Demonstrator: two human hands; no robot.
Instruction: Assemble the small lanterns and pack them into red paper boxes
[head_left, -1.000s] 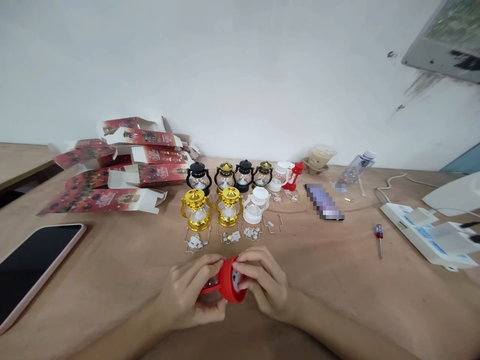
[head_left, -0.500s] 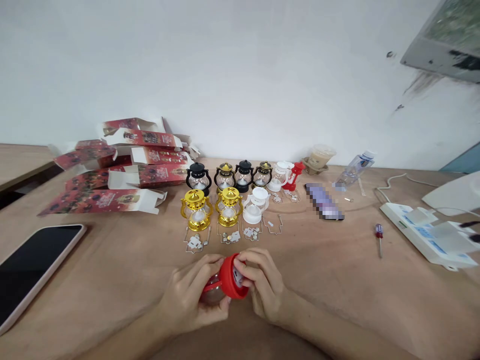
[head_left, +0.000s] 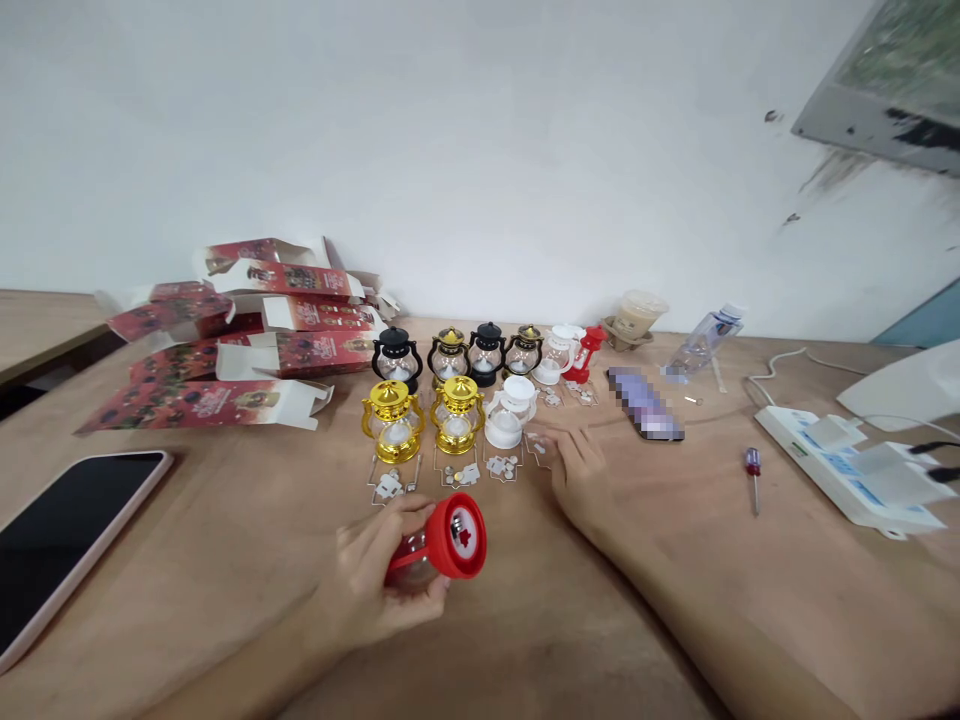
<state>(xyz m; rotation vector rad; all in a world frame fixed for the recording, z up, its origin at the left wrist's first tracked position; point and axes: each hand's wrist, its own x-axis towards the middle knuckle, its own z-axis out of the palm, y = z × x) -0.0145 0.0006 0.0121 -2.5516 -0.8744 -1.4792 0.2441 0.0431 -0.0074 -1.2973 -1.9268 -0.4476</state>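
Observation:
A red lantern point(head_left: 454, 540) lies tilted in my left hand point(head_left: 379, 570), whose fingers wrap round its clear body. Its base faces me, and the round battery compartment in it stands uncovered, with metal and a red spot inside. My right hand point(head_left: 581, 480) reaches over the table beside the white lantern point(head_left: 511, 412), fingertips at a bent wire handle point(head_left: 534, 455) with a small white piece by it. Whether those fingers pinch anything cannot be made out. Two gold lanterns point(head_left: 394, 420) stand left of the white one, with small white covers and button cells point(head_left: 390, 486) in front.
Behind stands a row of black, bronze, white and red lanterns point(head_left: 486, 355). Red printed boxes point(head_left: 202, 405) pile up at the left, above a phone point(head_left: 71, 540). To the right are another phone point(head_left: 646, 405), a cup point(head_left: 637, 315), a bottle point(head_left: 705, 345), a screwdriver point(head_left: 754, 480) and a power strip point(head_left: 847, 470).
My right hand has left the lantern's base and moved up and right to the wire handle. The white cover is off the base, and the left hand has turned the lantern toward me.

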